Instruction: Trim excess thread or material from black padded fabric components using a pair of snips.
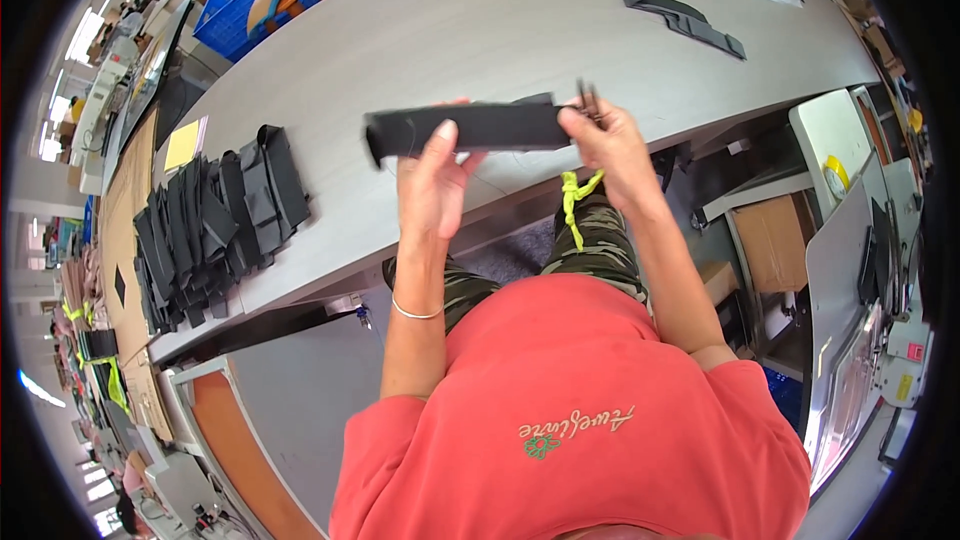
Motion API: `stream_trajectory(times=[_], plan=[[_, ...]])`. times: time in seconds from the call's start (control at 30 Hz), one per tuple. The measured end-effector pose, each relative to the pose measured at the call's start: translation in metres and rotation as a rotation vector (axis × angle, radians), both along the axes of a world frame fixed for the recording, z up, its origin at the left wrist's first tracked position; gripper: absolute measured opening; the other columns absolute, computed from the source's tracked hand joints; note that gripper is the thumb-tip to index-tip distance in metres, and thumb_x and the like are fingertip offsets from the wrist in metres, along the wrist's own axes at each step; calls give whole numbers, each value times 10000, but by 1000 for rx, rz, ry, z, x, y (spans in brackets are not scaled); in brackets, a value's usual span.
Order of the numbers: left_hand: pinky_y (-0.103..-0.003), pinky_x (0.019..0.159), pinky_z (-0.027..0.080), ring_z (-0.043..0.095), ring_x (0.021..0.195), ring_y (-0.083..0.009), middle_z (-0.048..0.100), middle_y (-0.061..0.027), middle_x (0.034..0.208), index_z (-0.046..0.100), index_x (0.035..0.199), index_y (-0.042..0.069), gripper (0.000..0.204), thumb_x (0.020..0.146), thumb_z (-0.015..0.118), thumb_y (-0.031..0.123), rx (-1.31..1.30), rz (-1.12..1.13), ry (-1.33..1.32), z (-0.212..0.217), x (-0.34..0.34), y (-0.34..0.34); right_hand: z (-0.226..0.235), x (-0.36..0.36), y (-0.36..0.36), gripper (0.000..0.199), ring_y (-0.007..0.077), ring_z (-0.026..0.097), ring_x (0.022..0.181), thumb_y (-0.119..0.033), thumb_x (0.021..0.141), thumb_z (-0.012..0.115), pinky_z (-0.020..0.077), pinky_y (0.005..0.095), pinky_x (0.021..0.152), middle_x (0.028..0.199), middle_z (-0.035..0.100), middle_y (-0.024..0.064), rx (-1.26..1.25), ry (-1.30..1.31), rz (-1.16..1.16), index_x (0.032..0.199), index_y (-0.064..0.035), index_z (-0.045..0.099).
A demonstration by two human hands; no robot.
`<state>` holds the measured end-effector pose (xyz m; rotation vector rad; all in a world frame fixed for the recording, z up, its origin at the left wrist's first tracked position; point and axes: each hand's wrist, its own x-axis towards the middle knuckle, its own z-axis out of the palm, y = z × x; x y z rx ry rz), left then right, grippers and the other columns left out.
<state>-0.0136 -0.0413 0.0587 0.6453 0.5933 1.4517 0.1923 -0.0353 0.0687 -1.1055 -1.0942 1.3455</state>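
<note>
Broad, smooth grey table [400, 40] in a cluttered workroom. Above its near edge, the left hand [435, 182] and right hand [615, 155], set apart, pinch a flat black fabric strip [500, 127]; dark thin prongs [588, 98] protrude from the right hand. Overlapping black strips [220, 220] lie left.

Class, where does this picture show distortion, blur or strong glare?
Head view: the table curves along its upper-left edge, fisheye-like, and the picture's corners go black; head view: the black strip is smeared at its left end, probably by motion; head view: bright patches at upper left look washed out.
</note>
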Motion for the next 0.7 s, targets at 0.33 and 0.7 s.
stream_trajectory(times=[0.33, 0.7], plan=[[-317, 629, 561, 635, 807, -175, 626, -61, 964, 536, 1223, 49, 317, 932, 551, 173, -61, 136, 133, 5, -32, 1, 4, 27, 9, 188, 0, 301, 475, -199, 869, 691, 237, 192, 428, 647, 391, -95, -8, 71, -108, 956, -42, 632], [-295, 601, 572, 667, 810, -214, 629, -117, 962, 586, 1083, -18, 201, 931, 519, 95, -5, -226, 191, 2, -57, -1, 7, 33, 15, 177, -5, 296, 478, -201, 854, 710, 233, 181, 422, 650, 397, -104, -1, 90, -179, 905, -46, 642]])
